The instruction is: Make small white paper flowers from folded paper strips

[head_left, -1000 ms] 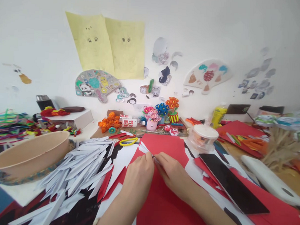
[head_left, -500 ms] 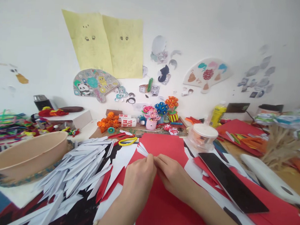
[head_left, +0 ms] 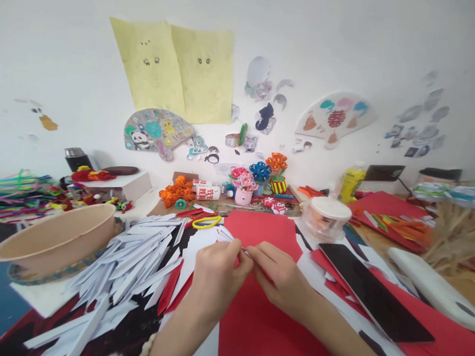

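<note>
Both my hands meet over a red sheet of paper [head_left: 262, 326] in the middle of the table. My left hand [head_left: 220, 269] is closed on a folded white paper strip [head_left: 225, 234], whose layered end sticks out beyond the fingers. The fingers of my right hand [head_left: 282, 272] pinch at the near end of the same strip; most of that end is hidden by the fingers. To the left lies a heap of folded white paper strips [head_left: 135, 257]. Yellow-handled scissors [head_left: 206, 222] rest just beyond my left hand.
A beige oval basin [head_left: 57, 238] stands at the left. On the right lie a black phone [head_left: 374, 291], a white elongated object [head_left: 433, 289] and red paper [head_left: 446, 350]. A round clear tub [head_left: 327, 216] and small flower pots [head_left: 243, 195] stand near the wall.
The view has turned slightly left, so the scene sits further right. My fingers have shifted a little on the strip, and the hands stay together.
</note>
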The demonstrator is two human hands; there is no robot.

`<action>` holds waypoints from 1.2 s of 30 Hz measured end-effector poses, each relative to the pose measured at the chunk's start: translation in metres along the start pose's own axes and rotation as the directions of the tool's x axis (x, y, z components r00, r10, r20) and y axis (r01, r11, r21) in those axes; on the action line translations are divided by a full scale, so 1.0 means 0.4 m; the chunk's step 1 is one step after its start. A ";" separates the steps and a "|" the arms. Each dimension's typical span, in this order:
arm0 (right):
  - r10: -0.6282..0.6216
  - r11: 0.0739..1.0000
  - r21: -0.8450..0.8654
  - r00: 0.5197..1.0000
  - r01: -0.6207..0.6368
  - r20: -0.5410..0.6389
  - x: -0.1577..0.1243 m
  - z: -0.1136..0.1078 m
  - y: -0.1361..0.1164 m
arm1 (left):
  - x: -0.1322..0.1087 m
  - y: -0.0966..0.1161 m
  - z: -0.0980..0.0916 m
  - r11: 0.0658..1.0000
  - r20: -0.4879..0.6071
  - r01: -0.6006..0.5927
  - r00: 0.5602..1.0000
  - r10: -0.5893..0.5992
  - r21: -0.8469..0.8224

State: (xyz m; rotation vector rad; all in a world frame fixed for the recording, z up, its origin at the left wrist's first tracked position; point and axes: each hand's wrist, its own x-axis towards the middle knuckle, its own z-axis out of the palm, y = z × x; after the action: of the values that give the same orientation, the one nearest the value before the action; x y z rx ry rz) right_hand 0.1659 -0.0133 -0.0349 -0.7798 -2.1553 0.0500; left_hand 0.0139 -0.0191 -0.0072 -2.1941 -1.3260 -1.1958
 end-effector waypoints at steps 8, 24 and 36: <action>-0.043 0.995 -0.098 0.994 0.034 -0.098 0.004 -0.004 -0.003 | 0.010 -0.009 -0.006 0.998 -0.097 -0.055 0.994 0.058 0.031; 0.004 0.997 -0.070 0.981 -0.017 -0.193 0.003 -0.005 0.014 | -0.003 -0.007 -0.004 0.991 0.085 -0.128 0.989 0.124 0.047; 0.004 0.992 -0.122 0.986 -0.025 -0.166 -0.001 0.006 0.014 | -0.030 0.007 0.022 0.976 0.022 -0.132 0.991 0.130 0.171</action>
State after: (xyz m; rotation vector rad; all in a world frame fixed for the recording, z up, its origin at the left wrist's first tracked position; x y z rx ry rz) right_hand 0.1674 -0.0083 -0.0382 -0.8407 -2.0089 -0.1384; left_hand 0.0179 -0.0220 -0.0215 -2.1302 -1.2192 -0.9842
